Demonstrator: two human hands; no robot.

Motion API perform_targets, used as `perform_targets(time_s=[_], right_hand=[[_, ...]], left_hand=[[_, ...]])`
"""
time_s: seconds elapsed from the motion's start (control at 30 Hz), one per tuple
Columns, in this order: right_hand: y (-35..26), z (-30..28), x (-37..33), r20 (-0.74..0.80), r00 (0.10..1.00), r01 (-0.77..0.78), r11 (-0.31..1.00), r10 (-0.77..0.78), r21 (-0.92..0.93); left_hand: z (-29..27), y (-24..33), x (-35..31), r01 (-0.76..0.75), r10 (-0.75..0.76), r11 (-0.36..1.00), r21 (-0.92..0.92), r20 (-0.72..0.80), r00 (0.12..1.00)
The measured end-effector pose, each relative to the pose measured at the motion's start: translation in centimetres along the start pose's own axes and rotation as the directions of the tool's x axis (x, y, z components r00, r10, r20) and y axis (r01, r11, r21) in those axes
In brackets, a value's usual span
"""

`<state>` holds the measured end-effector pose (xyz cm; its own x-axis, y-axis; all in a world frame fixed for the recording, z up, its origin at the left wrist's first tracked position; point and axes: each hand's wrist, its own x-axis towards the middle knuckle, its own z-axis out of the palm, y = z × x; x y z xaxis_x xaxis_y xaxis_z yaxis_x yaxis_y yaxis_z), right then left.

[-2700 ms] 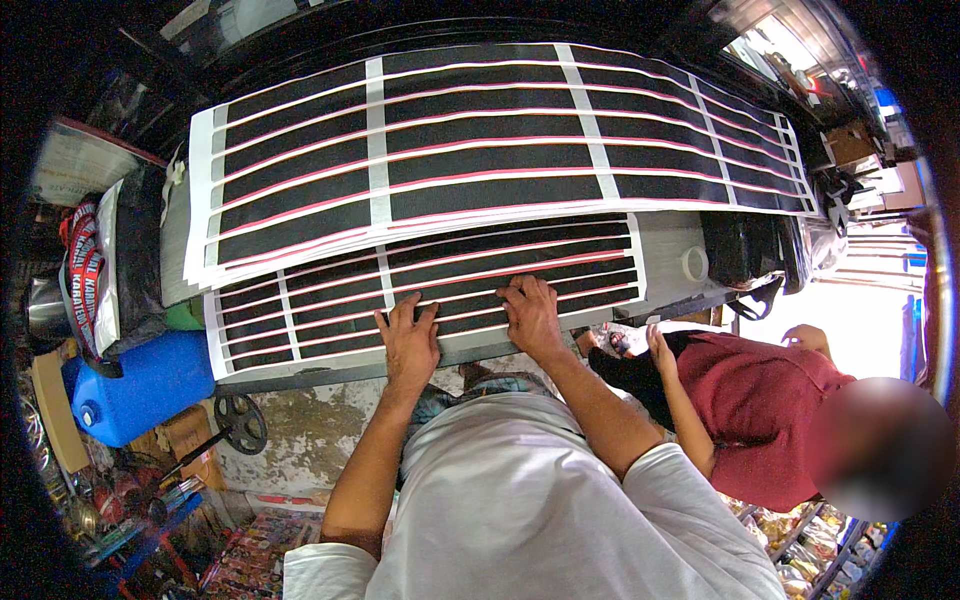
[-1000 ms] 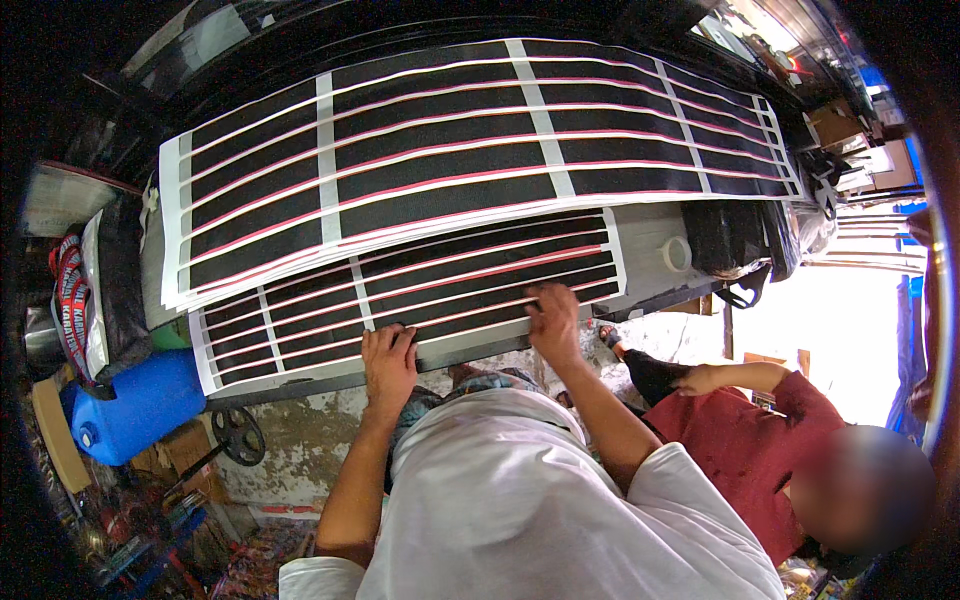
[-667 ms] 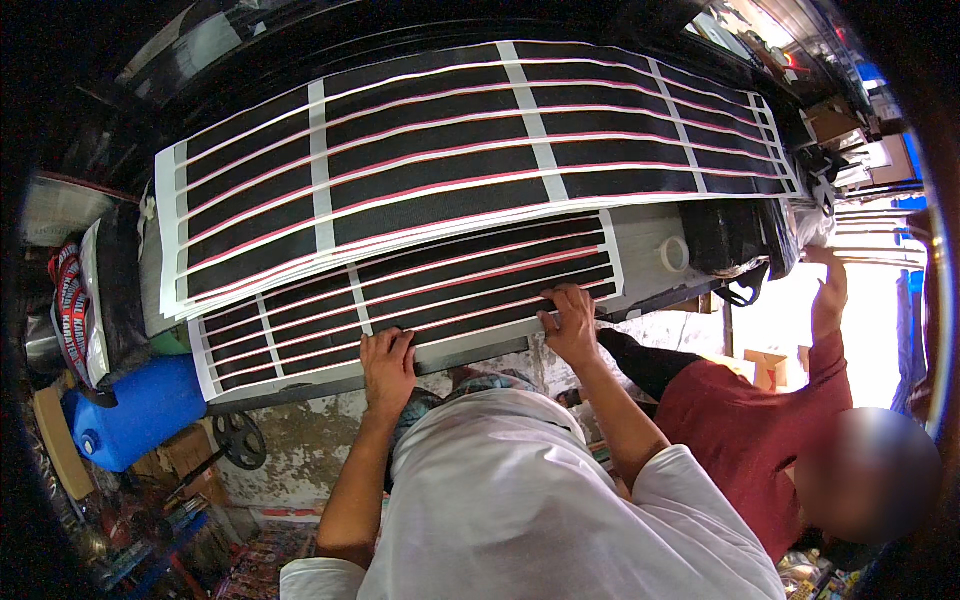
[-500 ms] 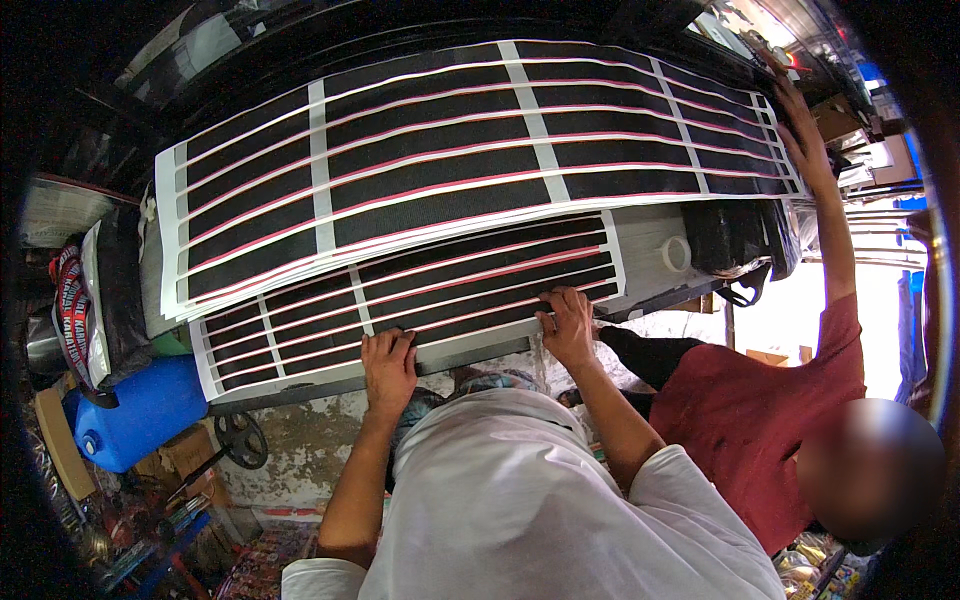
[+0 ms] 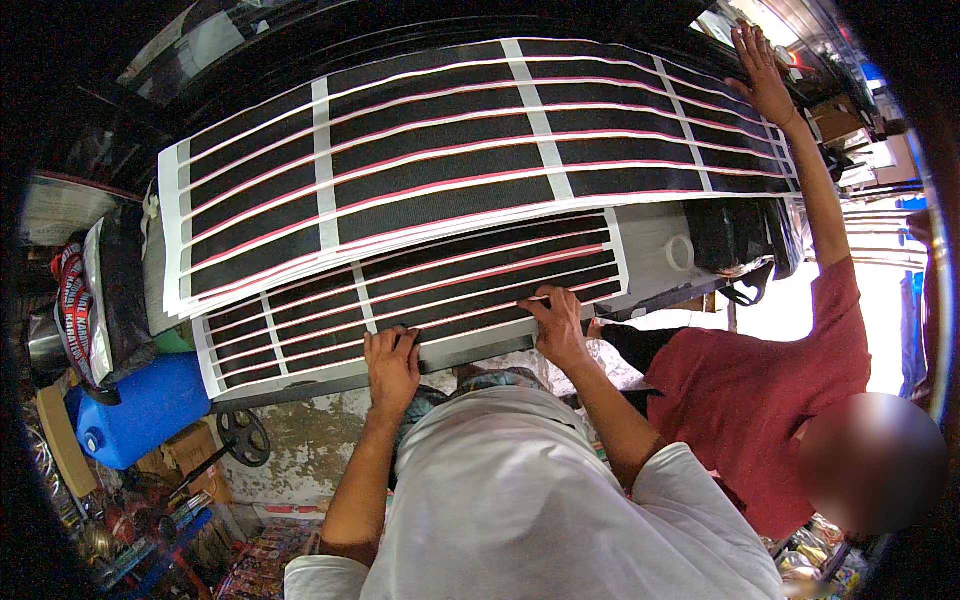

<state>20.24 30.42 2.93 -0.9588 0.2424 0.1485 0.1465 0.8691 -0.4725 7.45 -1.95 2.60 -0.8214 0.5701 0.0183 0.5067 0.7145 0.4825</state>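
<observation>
A black printed sheet (image 5: 470, 284) with white and red lines lies along the near side of the table. My left hand (image 5: 393, 368) is at its near edge, left of the middle, the fingers close together and curled onto the border. Farther right, my right hand (image 5: 560, 328) has bent fingers on the same edge, thumb and forefinger drawn together there. What is under my fingertips is hidden. A larger stack of similar black striped sheets (image 5: 430, 150) lies beyond and covers the smaller sheet's far part.
On the right a co-worker in a dark red shirt (image 5: 740, 410) reaches a hand (image 5: 762, 85) over the stack's far right corner. A roll of tape (image 5: 680, 252) and a black plastic bag (image 5: 735, 237) lie nearby. A blue jerrycan (image 5: 145, 412) stands at the left.
The co-worker's hand has lifted and moved away from the stack's right end, toward the far side. My right hand has shifted slightly left along the edge; my left has hardly moved.
</observation>
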Motion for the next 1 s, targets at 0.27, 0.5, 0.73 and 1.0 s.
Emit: perform_targets(time_s=[0.27,0.5,0.73,1.0], right_hand=[[-0.8,-0.6,0.2,0.037,0.999,-0.012,1.000,0.012,0.013],[-0.7,0.0,0.2,0.007,0.999,-0.051,0.998,0.050,0.031],[-0.1,0.4,-0.1,0.009,0.999,-0.036,0.999,0.036,0.018],[0.0,0.6,-0.3,-0.015,0.999,-0.028,1.000,0.029,0.014]], left_hand=[[0.2,-0.1,-0.1,0.003,-0.003,1.000,-0.002,-0.024,1.000],[0.7,-0.5,-0.2,-0.018,0.018,1.000,-0.003,-0.036,0.999],[0.6,-0.6,-0.3,-0.020,0.020,1.000,0.008,-0.028,0.999],[0.4,-0.4,-0.2,-0.023,0.023,0.999,0.025,-0.017,1.000]])
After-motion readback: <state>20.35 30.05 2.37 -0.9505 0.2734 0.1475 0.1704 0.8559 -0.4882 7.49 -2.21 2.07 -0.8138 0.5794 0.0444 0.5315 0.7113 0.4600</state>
